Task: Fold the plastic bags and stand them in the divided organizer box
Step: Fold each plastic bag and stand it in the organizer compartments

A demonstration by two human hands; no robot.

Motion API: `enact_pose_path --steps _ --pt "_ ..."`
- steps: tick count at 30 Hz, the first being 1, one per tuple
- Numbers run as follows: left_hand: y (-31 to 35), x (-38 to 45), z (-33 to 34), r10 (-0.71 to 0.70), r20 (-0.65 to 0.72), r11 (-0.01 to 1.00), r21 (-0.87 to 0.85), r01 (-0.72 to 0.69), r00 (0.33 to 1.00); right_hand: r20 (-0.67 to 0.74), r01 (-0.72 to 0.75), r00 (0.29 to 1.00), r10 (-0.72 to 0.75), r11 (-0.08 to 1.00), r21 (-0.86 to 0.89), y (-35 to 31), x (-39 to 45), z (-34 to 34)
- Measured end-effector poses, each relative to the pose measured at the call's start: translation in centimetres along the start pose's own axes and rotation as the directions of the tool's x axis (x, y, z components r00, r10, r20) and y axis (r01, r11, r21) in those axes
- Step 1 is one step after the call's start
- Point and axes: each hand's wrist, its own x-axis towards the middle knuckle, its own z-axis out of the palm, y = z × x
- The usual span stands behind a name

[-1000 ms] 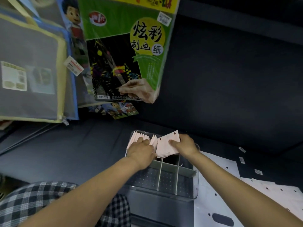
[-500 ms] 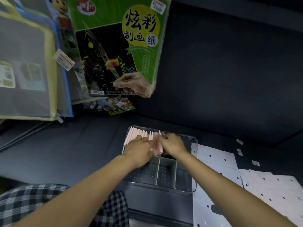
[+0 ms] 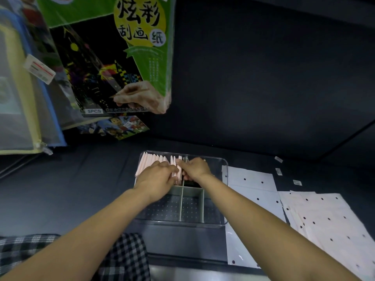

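Hands [image 3: 156, 179] atop folded bags [image 3: 151, 162] (boxed)

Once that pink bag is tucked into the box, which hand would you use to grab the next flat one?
Probably the right hand. The unfolded bags lie flat on the right side of the organizer box, so that arm reaches them without crossing over. The left hand rests on the folded bags, steadying them.

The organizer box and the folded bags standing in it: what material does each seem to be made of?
The organizer box looks like clear, glossy hard plastic: the dark surface shows through its walls, and the rim catches light. Its dividers look opaque and pale. The folded bags look like thin, matte pale pink plastic film, though folded paper would look similar.
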Motion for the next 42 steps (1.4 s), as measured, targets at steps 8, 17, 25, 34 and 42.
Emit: enact_pose_path --steps 8,17,25,34,42 --pt "3.6 0.1 -0.1 0.106 -0.116 0.994 0.012 -0.105 0.988 -0.138 0.269 0.955 -0.262 0.963 0.03 7.8 -7.1 -5.6" --pt "11.8 -3.2 5.7 0.423 0.179 0.894 0.076 -0.442 0.888 0.089 0.168 0.986 -0.144 0.881 -0.443 25.7 -17.8 -10.0" --pt "14.9 -6.9 12.3 0.381 0.474 0.899 0.011 -0.438 0.794 0.062 0.342 0.922 -0.383 0.724 -0.599 30.2 -20.7 -9.0" --pt "15.6 -8.6 14.6 0.36 0.479 0.902 0.041 -0.431 0.8 0.142 0.251 0.967 -0.212 0.893 -0.375 28.5 -20.0 -11.3" --pt "17.3 -5.7 10.6 0.277 0.265 0.947 -0.237 -0.216 0.923 0.416 0.193 0.899 -0.135 0.976 -0.1 21.8 -17.2 -19.5"
